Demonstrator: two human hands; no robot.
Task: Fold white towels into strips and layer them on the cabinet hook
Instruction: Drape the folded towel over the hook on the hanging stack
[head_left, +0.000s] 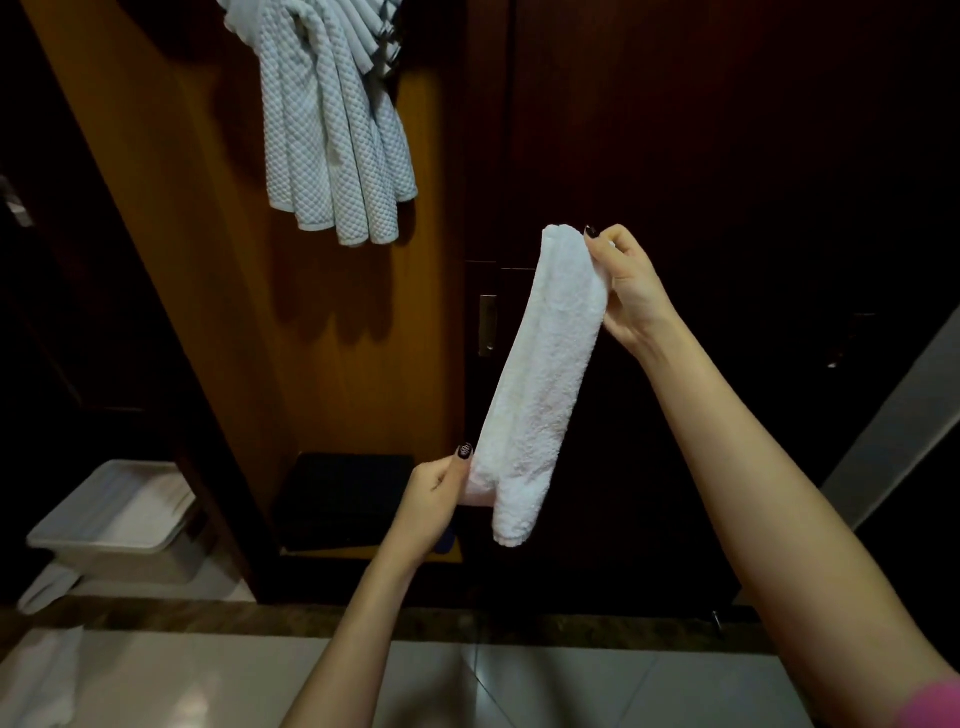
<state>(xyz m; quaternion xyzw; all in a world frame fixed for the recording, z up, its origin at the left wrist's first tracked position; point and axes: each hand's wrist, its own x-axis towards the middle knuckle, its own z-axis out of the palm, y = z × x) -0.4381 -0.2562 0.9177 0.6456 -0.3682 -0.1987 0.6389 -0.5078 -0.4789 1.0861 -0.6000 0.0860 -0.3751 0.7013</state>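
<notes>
Two hands hold one white towel (540, 374) stretched between them in the air, in front of the dark cabinet door (727, 156). The right hand (626, 283) pinches the upper end with thumb against fingers, and the left hand (436, 491) pinches the left edge near the lower end. The folding looks all but finished, since the towel already reads as a long narrow strip of several layers, slanting from upper right down to lower left. I judge this to be the last squaring-up before hanging. The cloth is thick, looped terry, plain white, with a rounded fold at the top. Its bottom end droops a little below the left hand's grip, and a thin flap there is not quite flush with the rest. Up and to the left, well apart from the strip, the hung towels (332, 135) lie against the wooden cabinet panel (208, 249), fanned in several overlapping strips with a waffle weave. The hook that carries them is mostly hidden by the cloth. The next move probably calls for lifting the strip up and leftward without letting the layers slide apart, then draping it over the hook on top of the others so both ends fall evenly. A soft strip like this is likely to spring open if either pinch loosens on the way. On the floor at lower left, a pale bin (67, 545) holds more white cloth.
</notes>
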